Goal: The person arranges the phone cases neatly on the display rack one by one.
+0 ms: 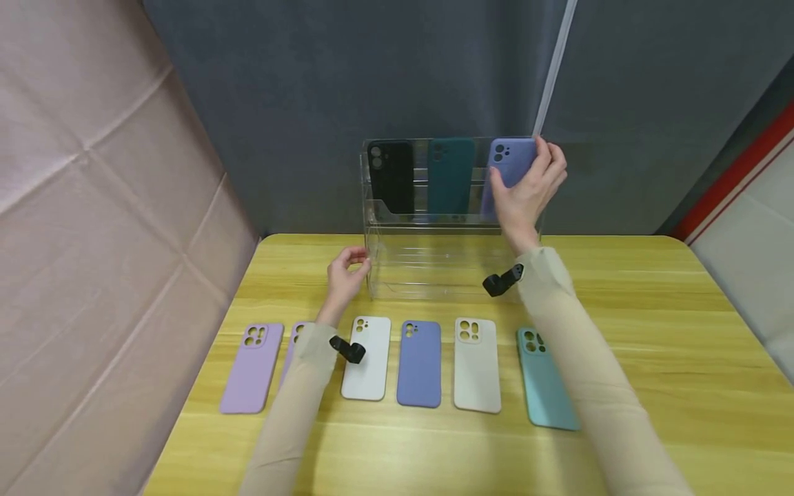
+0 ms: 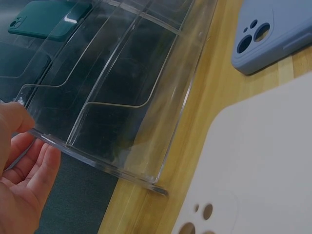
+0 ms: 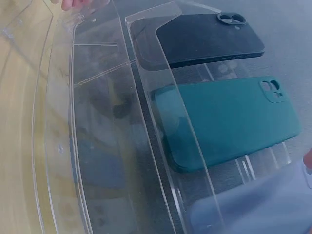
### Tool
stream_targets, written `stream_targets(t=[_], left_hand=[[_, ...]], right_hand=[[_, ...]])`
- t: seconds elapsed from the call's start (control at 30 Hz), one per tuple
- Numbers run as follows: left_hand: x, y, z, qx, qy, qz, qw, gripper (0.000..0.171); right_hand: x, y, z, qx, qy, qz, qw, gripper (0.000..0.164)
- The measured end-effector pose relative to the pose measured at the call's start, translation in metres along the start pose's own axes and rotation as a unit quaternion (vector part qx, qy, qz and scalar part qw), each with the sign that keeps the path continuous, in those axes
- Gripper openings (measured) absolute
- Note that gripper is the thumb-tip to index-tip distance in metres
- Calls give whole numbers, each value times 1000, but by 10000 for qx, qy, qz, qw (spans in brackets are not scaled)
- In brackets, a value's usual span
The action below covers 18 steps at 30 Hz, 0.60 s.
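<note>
My right hand (image 1: 530,196) grips a periwinkle phone case (image 1: 513,164) between thumb and fingers, at the right end of the top tier of a clear acrylic rack (image 1: 434,291). The case stands upright with its camera holes at the top; its lower end is behind the tier's clear front lip. To its left in the same tier stand a dark teal phone case (image 1: 451,179) and a black phone case (image 1: 397,182). At the rack's left side, my left hand (image 1: 347,277) pinches the clear side edge, seen up close in the left wrist view.
On the wooden table (image 1: 670,331), several phone cases lie in a row before the rack: a lilac one (image 1: 251,372), another lilac one partly under my left sleeve, a white one (image 1: 372,372), a periwinkle one (image 1: 419,368), a cream one (image 1: 476,375) and a turquoise one (image 1: 548,396). A grey curtain (image 1: 298,124) hangs behind.
</note>
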<state>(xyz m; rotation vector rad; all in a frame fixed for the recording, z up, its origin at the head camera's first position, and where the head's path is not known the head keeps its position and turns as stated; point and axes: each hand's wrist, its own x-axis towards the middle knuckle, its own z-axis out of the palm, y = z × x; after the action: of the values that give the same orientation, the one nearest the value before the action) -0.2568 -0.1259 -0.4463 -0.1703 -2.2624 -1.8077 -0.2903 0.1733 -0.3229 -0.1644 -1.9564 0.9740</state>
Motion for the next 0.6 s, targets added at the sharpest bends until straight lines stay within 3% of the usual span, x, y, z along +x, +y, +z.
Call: stream_targets(t=[0.6], left_hand=[[1,-1,-1,19,-34,-22,10000,24]], right_hand=[[-27,16,-41,70,-338,-222,9992,64]])
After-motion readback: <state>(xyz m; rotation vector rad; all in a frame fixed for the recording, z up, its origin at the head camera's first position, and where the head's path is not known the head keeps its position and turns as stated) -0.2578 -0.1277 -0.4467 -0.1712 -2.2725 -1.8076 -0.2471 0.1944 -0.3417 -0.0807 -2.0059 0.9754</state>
